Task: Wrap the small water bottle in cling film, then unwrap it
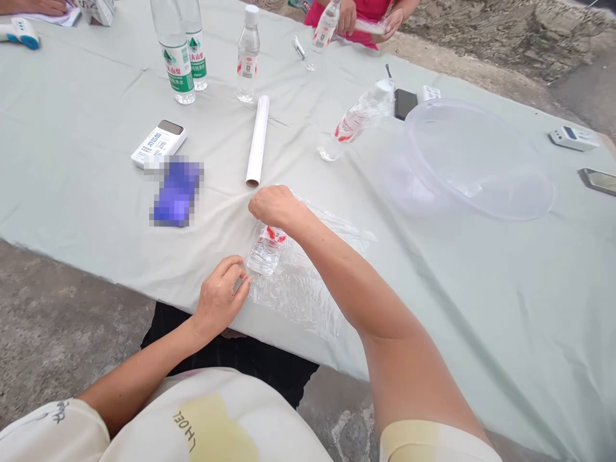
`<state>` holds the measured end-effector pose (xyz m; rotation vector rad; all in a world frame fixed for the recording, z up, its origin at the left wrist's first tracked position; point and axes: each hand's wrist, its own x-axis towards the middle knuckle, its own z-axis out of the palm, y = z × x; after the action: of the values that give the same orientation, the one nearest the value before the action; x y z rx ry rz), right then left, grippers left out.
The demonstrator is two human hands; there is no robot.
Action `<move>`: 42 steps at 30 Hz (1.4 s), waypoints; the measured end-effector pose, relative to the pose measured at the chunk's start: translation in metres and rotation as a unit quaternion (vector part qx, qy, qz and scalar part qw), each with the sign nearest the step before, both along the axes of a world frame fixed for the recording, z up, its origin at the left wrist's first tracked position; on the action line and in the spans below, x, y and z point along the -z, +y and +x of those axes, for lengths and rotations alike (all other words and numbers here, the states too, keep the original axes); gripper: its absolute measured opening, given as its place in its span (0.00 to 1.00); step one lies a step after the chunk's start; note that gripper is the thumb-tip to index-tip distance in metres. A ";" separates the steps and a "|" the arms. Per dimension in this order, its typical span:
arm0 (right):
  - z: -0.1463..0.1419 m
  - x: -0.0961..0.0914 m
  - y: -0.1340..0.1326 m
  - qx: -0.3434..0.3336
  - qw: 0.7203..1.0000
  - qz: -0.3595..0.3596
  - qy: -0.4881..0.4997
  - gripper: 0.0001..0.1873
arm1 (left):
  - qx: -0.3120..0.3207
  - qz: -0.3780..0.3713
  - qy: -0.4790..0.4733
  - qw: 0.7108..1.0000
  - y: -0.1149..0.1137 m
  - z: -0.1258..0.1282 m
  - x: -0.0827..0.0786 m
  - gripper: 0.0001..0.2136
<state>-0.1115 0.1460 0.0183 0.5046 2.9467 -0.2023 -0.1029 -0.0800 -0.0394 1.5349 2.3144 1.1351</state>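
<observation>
Clear plastic water bottle with a red-and-white label [266, 250] lay on its side on a crinkled sheet of transparent plastic film [303, 289], near the table's front edge and between the two hands. Left hand [219, 298]: narrowly curled, fingertips [243, 282] touching the bottle's base end. Right hand [276, 208]: closed into a loose fist above the bottle's upper end, which it partly hid; whether it gripped the bottle could not be told. Both rested on a pale grey-green tablecloth [86, 160].

Farther up the table stood two large water bottles with green labels [173, 58] and a smaller bottle with a red-and-white label [248, 54]. A white cylindrical tube [257, 141] lay just above the right hand. To its right lay a clear bottle on its side [356, 122], beside a wide, transparent round plastic basin [476, 157]. A white box with a dark top [158, 142] lay beside a pixelated purple patch [177, 191]. At the far edge, a co-worker's hands [346, 19] in a pink top were beside another clear bottle [326, 25].
</observation>
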 end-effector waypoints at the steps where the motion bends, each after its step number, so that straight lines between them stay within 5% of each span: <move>1: 0.004 -0.003 0.001 -0.005 1.000 0.006 -0.024 0.15 | 0.000 0.013 -0.003 1.000 0.001 0.001 0.001 0.05; 4: 0.022 -0.016 0.004 -0.013 0.996 0.014 -0.087 0.15 | 0.019 0.054 -0.005 0.998 0.004 0.005 0.003 0.05; 10: 0.084 -0.023 0.014 0.012 1.000 -0.023 0.005 0.17 | 0.123 0.116 0.071 0.983 0.014 0.021 0.002 0.06; 17: 0.175 0.018 0.005 0.111 0.958 -0.098 0.245 0.16 | 0.276 0.054 0.180 0.943 0.028 0.045 -0.003 0.08; 22: 0.214 0.042 -0.012 0.208 0.938 -0.096 0.258 0.25 | 0.353 0.013 0.207 0.912 0.042 0.060 -0.003 0.06; 28: 0.222 0.021 -0.012 0.348 0.882 -0.049 0.314 0.23 | 0.385 -0.039 0.283 0.878 0.053 0.083 -0.004 0.04; 31: 0.206 0.017 -0.020 0.341 0.881 -0.100 0.311 0.24 | 0.394 -0.051 0.271 0.876 0.056 0.089 -0.007 0.06; 35: 0.187 0.023 -0.025 0.394 0.875 -0.147 0.238 0.40 | 0.411 -0.055 0.288 0.863 0.062 0.093 -0.010 0.08; 42: 0.215 0.027 -0.020 0.456 0.843 -0.223 0.178 0.38 | 0.533 0.000 0.286 0.796 0.072 0.106 -0.019 0.11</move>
<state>0.1040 0.1265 -0.0084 1.8910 2.5256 -1.1421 0.0031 -0.0076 -0.0204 2.8373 1.1087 0.3593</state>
